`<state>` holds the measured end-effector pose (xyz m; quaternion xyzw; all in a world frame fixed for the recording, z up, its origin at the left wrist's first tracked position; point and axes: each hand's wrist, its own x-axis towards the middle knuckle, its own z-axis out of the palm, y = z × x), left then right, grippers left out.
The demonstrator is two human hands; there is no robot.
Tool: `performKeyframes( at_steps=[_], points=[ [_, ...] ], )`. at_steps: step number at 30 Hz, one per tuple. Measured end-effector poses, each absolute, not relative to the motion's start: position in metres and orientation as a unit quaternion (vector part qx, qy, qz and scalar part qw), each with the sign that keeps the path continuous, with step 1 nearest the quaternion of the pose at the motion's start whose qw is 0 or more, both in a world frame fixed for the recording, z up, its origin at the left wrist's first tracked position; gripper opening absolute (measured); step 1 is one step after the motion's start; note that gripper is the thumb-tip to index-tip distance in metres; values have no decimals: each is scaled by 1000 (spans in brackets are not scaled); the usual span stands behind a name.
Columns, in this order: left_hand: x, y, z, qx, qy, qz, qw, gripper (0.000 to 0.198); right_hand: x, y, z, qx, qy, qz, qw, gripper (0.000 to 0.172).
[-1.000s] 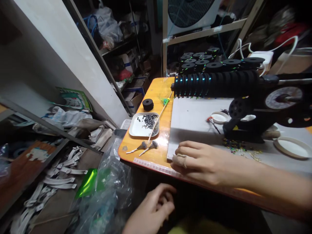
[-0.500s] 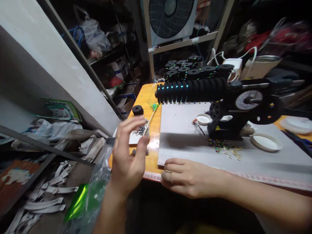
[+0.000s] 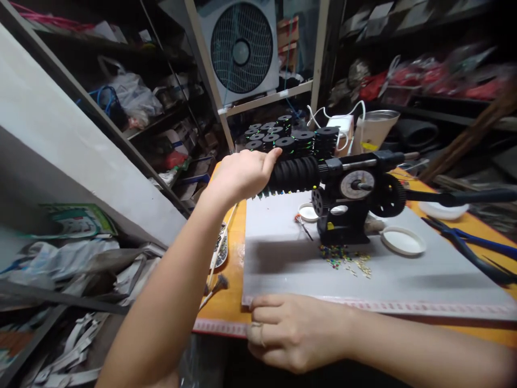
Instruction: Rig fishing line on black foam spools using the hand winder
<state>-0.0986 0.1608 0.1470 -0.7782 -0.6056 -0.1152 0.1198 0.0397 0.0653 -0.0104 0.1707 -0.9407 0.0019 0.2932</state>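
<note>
My left hand is closed over the left end of a row of black foam spools, thumb laid along the top. The row sits lengthwise on the shaft of a black hand-cranked winder with a round dial. My fingers hide the row's end. My right hand rests at the front left corner of the grey board, its fingers curled and a band around one finger. Its fingertips are hidden. Under the winder lie several small coloured and brass-like pieces, near a white lid.
Stacked black spools stand behind the winder. A dish of small metal parts and a brush are at the left. Blue-handled pliers lie at the right. A box fan stands at the back.
My left hand has moved up and forward from above the metal parts onto the end of the spool row. The view has shifted right; my right hand stays at the board's corner.
</note>
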Motion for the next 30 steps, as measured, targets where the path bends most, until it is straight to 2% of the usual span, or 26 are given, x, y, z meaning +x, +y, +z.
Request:
performKeyframes(
  at_steps=[6, 11, 13, 15, 19, 22, 28, 30],
  points=[
    [-104, 189, 168, -760, -633, -72, -128, 52, 39, 67, -8, 154, -926, 19, 344, 19],
    [-109, 197, 167, -759, -601, -156, -196, 41, 39, 65, -9, 140, -918, 23, 370, 13],
    [-112, 191, 166, -777, -564, -212, -181, 32, 40, 65, -9, 138, -919, 25, 368, 13],
    [-113, 180, 164, -795, -544, -242, -112, 30, 41, 65, -9, 139, -919, 24, 368, 12],
    [-111, 152, 153, -804, -558, -205, 3, 49, 41, 66, -10, 143, -916, 22, 373, 12],
    [-107, 151, 144, -786, -589, -177, 62, 52, 40, 66, -11, 145, -915, 18, 377, 14],
    [-106, 181, 151, -780, -602, -169, -19, 52, 40, 69, -10, 142, -907, 9, 396, 13],
    [-112, 176, 155, -784, -570, -242, -36, 43, 41, 70, -10, 143, -906, 10, 399, 12]
  ],
)
